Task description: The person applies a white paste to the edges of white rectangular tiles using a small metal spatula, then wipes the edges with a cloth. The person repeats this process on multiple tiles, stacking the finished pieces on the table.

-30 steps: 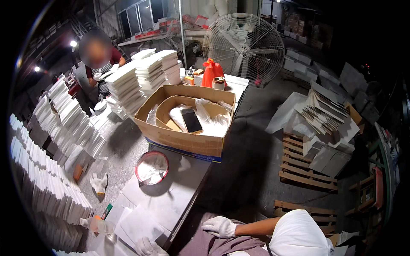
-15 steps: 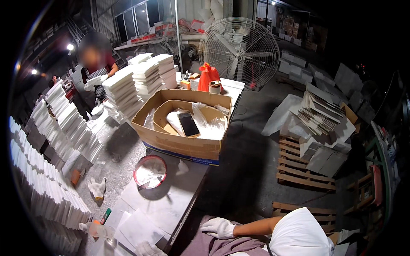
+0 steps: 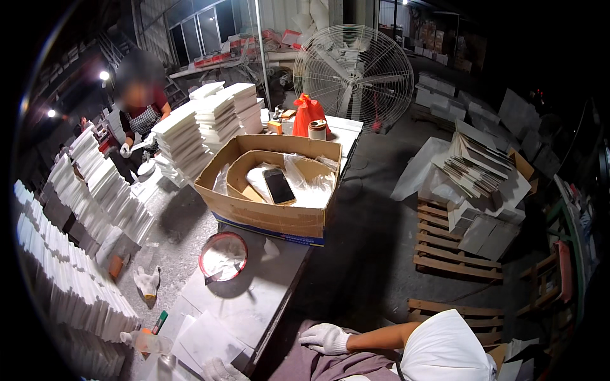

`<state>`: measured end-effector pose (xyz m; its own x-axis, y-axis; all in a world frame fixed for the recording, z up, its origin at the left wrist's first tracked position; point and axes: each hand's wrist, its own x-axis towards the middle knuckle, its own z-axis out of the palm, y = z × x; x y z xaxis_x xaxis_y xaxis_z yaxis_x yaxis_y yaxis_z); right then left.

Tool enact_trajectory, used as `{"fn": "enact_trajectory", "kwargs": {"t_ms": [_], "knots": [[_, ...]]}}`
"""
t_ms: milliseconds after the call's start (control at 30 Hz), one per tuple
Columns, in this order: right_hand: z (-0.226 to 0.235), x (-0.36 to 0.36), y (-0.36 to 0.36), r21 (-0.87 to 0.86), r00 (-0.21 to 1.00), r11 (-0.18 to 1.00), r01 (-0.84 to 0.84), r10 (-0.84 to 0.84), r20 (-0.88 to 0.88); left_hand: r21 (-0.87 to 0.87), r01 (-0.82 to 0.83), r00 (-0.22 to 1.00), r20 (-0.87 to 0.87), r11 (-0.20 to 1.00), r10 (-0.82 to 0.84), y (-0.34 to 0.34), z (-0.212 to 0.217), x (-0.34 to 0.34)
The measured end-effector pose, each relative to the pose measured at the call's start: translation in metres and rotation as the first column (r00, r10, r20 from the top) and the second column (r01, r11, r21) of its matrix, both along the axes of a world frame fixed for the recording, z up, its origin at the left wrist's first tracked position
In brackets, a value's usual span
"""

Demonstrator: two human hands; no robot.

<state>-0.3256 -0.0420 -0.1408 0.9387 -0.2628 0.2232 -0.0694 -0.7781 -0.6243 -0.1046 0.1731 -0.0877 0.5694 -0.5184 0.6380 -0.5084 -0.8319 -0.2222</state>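
My right hand (image 3: 325, 338), in a white knit glove, lies on the mauve cloth (image 3: 311, 364) over my lap. Its fingers are laid out flat and hold nothing. At the lower edge, my left hand (image 3: 222, 369), also gloved in white, is at the table's near edge by some thin white sheets (image 3: 206, 340). The frame cuts it off, so its fingers cannot be made out. Farther up the table stands a red-rimmed bowl (image 3: 223, 256) with white material in it. Beyond that is an open cardboard box (image 3: 267, 216) with a dark phone (image 3: 279, 186) and clear plastic inside.
Tall stacks of white slabs (image 3: 76, 273) line the left side, with more stacks (image 3: 181, 130) behind. A loose glove (image 3: 147, 282) lies on the table. A person (image 3: 143, 117) works at the far left. A large fan (image 3: 353, 79) and wooden pallets (image 3: 454, 251) stand on the floor.
The person at the far left has lowered their gloved hand and the piece it holds. My view has shifted slightly. Both my hands stay in place.
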Motion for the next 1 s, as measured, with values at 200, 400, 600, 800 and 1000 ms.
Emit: {"fn": "enact_trajectory", "kwargs": {"t_ms": [200,400,600,800,1000], "knots": [[0.002,-0.002,0.001,0.024,1.0,1.0,0.014,-0.013,-0.027,-0.067,0.066,0.998,-0.006,0.996,-0.067,-0.011,0.016,-0.001],[0.0,-0.002,0.001,0.022,1.0,1.0,0.021,-0.021,-0.021,-0.084,0.09,0.996,-0.006,0.992,-0.09,-0.016,0.021,-0.001],[-0.002,-0.002,0.0,0.029,1.0,0.999,0.018,-0.018,-0.01,-0.09,0.095,0.995,-0.011,0.991,-0.096,-0.017,0.023,-0.001],[-0.001,-0.002,0.001,0.017,0.999,0.999,0.035,-0.035,-0.004,-0.097,0.112,0.993,-0.018,0.989,-0.114,-0.018,0.025,0.0],[0.001,-0.002,0.001,0.028,0.999,0.999,0.035,-0.035,0.01,-0.096,0.124,0.992,-0.023,0.988,-0.127,-0.019,0.026,0.001]]}}
